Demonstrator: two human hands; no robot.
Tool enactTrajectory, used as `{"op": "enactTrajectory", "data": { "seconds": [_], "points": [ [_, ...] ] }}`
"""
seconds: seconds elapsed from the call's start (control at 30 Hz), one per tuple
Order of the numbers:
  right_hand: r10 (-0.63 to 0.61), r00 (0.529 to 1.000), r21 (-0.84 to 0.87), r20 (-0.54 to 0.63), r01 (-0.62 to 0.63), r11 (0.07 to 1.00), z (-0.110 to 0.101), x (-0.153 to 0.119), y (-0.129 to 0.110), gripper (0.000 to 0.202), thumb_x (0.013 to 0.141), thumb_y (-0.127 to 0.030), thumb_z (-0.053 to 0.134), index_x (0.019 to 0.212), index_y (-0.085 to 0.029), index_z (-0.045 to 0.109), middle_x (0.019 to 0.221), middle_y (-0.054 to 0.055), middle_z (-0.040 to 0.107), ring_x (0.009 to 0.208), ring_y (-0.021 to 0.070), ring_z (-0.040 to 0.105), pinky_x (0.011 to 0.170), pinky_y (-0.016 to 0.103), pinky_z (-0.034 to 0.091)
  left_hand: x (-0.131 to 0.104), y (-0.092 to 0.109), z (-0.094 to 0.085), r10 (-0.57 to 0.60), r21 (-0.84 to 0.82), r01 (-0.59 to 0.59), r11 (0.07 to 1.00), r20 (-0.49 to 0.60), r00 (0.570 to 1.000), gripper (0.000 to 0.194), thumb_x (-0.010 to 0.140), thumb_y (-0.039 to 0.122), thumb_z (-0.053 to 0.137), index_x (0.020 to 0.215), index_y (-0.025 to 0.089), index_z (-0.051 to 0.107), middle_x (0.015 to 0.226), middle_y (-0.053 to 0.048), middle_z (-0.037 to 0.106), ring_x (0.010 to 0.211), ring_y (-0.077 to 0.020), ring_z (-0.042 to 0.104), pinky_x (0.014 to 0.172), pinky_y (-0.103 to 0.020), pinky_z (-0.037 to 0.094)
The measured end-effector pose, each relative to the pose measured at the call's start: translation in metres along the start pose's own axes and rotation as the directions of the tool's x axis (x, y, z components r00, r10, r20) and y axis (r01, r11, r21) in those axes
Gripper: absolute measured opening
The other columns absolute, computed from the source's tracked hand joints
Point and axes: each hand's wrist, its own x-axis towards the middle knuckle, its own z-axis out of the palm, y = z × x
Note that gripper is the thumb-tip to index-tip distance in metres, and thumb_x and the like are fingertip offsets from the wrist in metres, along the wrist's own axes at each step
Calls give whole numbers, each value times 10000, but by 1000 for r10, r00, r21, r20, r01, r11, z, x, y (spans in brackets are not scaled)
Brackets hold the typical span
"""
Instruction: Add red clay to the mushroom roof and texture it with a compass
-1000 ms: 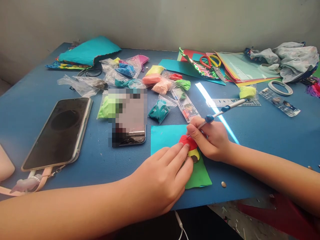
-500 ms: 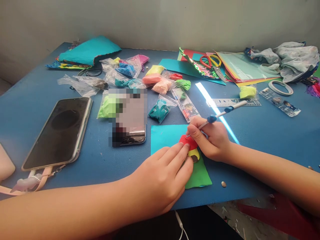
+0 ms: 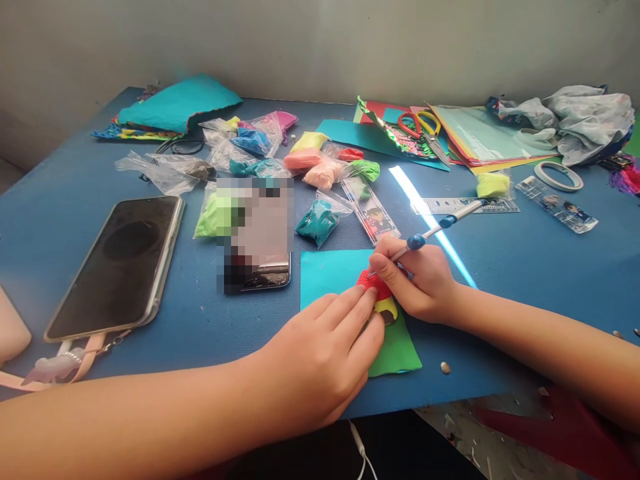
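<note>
My right hand (image 3: 420, 277) pinches a white tool with blue grips (image 3: 433, 230), its tip touching a red clay piece (image 3: 381, 287) marked with small dots. The fingers of my left hand (image 3: 330, 347) lie stretched over the lower left of the red piece, resting on it. Below the red clay, a yellow part (image 3: 386, 307) with a dark brown patch shows, partly covered by my fingers. All of this lies on a square sheet, blue at its upper part (image 3: 330, 270) and green at its lower part (image 3: 400, 350).
Two phones (image 3: 120, 260) (image 3: 270, 273) lie to the left. Bagged clay (image 3: 320, 220) sits behind the sheet, near a card strip (image 3: 375, 213). Scissors (image 3: 427, 130), coloured sheets (image 3: 480, 130), a ruler (image 3: 450, 205) and a tape roll (image 3: 559, 176) lie farther back and right.
The tool has tilted lower and shifted slightly left with my right hand, its tip now a little further left on the red clay. My left hand has hardly moved.
</note>
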Motion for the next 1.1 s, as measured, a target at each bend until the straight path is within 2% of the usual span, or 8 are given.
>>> {"op": "enactTrajectory", "data": {
  "seconds": [0.13, 0.3, 0.43, 0.63, 0.77, 0.97, 1.1],
  "points": [
    [-18, 999, 36, -36, 19, 999, -1, 0, 0, 214, 951, -147, 422, 746, -201, 445, 600, -27, 507, 524, 77, 463, 505, 198, 395, 0, 0, 1, -2, 5, 2, 1000, -2, 1000, 329, 921, 131, 381, 1098, 13, 633, 1192, -253, 651, 1166, -321, 602, 894, -416, 559],
    [-32, 999, -18, 23, 32, 999, -1, 1, 0, 206, 952, -129, 430, 761, -190, 477, 611, -27, 531, 531, 69, 467, 521, 187, 403, 1, 0, 0, -6, 21, 7, 1000, -23, 1000, 327, 925, 138, 377, 1072, 23, 646, 1172, -235, 668, 1138, -309, 623, 881, -390, 565],
    [-41, 999, 50, -29, 42, 998, 0, 0, 0, 217, 953, -144, 425, 745, -195, 458, 610, -24, 511, 528, 75, 455, 499, 197, 395, 1, 0, 0, -1, 11, 1, 1000, -13, 1000, 323, 920, 129, 386, 1090, 11, 634, 1184, -250, 656, 1151, -320, 613, 891, -407, 559],
    [-23, 998, 8, 56, 22, 1000, -1, 1, 0, 202, 960, -148, 424, 776, -186, 497, 611, -29, 547, 525, 67, 482, 506, 183, 408, 1, 0, 2, -2, 6, 2, 1000, -9, 1000, 324, 916, 124, 382, 1094, 9, 627, 1203, -264, 641, 1164, -319, 603, 888, -409, 558],
    [-27, 1000, 67, -3, 27, 997, -1, 0, 0, 206, 959, -163, 425, 762, -193, 475, 614, -21, 533, 537, 77, 488, 514, 196, 424, 0, 0, 1, 0, 9, 1, 1000, -24, 1000, 318, 914, 126, 395, 1088, 3, 631, 1182, -257, 653, 1149, -328, 613, 886, -406, 556],
    [-27, 997, 67, 68, 22, 998, 0, 1, 1, 185, 948, -125, 441, 785, -172, 515, 623, -25, 552, 525, 55, 496, 503, 159, 415, 1, 0, 1, -5, 13, 5, 1000, -33, 999, 322, 913, 130, 382, 1062, 13, 643, 1150, -240, 673, 1118, -320, 630, 869, -396, 563],
    [-34, 999, 82, 39, 31, 996, 1, 0, 1, 174, 943, -123, 447, 792, -175, 516, 630, -28, 542, 538, 59, 496, 518, 161, 422, 2, 0, 1, -3, 18, 3, 1000, -29, 1000, 317, 918, 128, 385, 1063, 16, 644, 1140, -230, 680, 1123, -322, 631, 870, -397, 566]
  ]
}}
